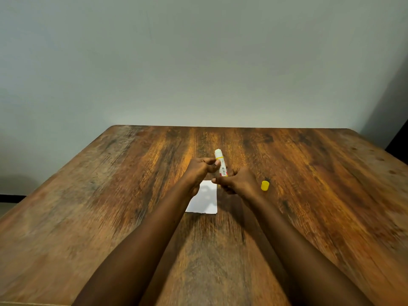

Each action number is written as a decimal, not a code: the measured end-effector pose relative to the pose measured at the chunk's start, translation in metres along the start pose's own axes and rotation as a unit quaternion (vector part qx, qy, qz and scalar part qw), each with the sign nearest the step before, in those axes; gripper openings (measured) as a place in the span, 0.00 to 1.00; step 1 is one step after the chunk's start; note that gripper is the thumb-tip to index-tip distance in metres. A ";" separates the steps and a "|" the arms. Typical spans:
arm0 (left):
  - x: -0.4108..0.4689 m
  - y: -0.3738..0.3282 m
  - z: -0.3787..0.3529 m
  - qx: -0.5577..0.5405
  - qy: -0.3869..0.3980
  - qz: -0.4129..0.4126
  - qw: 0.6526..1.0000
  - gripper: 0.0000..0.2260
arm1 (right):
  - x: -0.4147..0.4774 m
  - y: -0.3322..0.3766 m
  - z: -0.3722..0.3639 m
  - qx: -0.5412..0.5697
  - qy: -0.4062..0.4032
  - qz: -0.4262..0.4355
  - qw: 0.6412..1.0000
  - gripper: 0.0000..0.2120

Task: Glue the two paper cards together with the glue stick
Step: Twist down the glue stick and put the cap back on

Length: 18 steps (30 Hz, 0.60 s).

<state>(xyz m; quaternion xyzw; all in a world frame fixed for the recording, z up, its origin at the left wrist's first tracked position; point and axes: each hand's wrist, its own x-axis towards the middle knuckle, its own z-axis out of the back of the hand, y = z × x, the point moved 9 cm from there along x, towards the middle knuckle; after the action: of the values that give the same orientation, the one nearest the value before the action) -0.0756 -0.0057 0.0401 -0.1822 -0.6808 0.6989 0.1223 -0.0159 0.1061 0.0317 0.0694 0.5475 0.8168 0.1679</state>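
Note:
An uncapped glue stick [220, 162] stands nearly upright above the table, its white tip pointing up. My left hand [199, 170] grips its upper body from the left. My right hand [237, 183] holds its lower end, fingers wrapped around the base. Below and between the hands a white paper card [204, 199] lies flat on the wooden table [110, 195]. I see only one card; whether a second lies under it I cannot tell. The yellow cap [265, 185] sits on the table just right of my right hand.
A pale wall rises behind the table's far edge [220, 127]. A dark object [399, 138] stands at the far right beyond the table.

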 end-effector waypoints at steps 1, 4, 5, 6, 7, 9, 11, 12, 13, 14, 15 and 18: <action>0.001 -0.001 -0.001 -0.008 -0.004 0.000 1.000 0.14 | -0.001 0.003 0.002 -0.052 -0.048 0.018 0.997 0.16; 0.001 -0.004 -0.003 -0.035 -0.007 0.001 0.999 0.14 | -0.004 0.009 0.003 -0.088 -0.109 0.045 0.989 0.23; 0.001 -0.005 -0.002 -0.041 -0.009 0.001 0.999 0.14 | -0.003 0.009 0.001 -0.062 -0.090 0.048 0.993 0.23; 0.001 -0.006 0.001 -0.043 -0.014 0.002 0.999 0.14 | -0.001 0.009 -0.002 -0.026 -0.051 0.048 0.997 0.22; 0.002 -0.006 0.003 -0.041 -0.019 0.002 0.999 0.14 | 0.000 0.008 -0.006 0.018 0.000 0.043 0.999 0.20; 0.003 -0.005 0.007 -0.031 -0.021 0.002 0.999 0.14 | -0.001 0.005 -0.014 0.129 0.104 0.009 0.986 0.13; 0.005 -0.003 0.009 -0.024 -0.021 0.004 0.999 0.15 | -0.004 0.003 -0.017 0.217 0.166 -0.030 0.961 0.08; 0.005 -0.002 0.009 -0.020 -0.021 0.005 1.000 0.15 | -0.006 0.004 -0.017 0.232 0.179 -0.040 0.955 0.06; 0.005 -0.001 0.010 -0.016 -0.021 0.007 1.000 0.15 | -0.006 0.005 -0.015 0.226 0.182 -0.043 0.956 0.06; 0.005 0.000 0.010 -0.013 -0.020 0.009 1.000 0.16 | -0.007 0.007 -0.012 0.204 0.178 -0.037 0.962 0.06; 0.005 0.000 0.010 -0.011 -0.020 0.010 1.000 0.16 | -0.007 0.009 -0.009 0.175 0.166 -0.026 0.970 0.07; 0.001 -0.002 0.010 -0.004 -0.034 0.004 0.999 0.15 | -0.006 0.012 0.001 0.106 0.108 0.001 0.988 0.07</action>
<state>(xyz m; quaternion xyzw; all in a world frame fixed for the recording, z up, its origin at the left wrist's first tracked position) -0.0810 -0.0139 0.0421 -0.1610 -0.6870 0.7021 0.0955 -0.0129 0.1008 0.0437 -0.0011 0.6462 0.7567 0.0992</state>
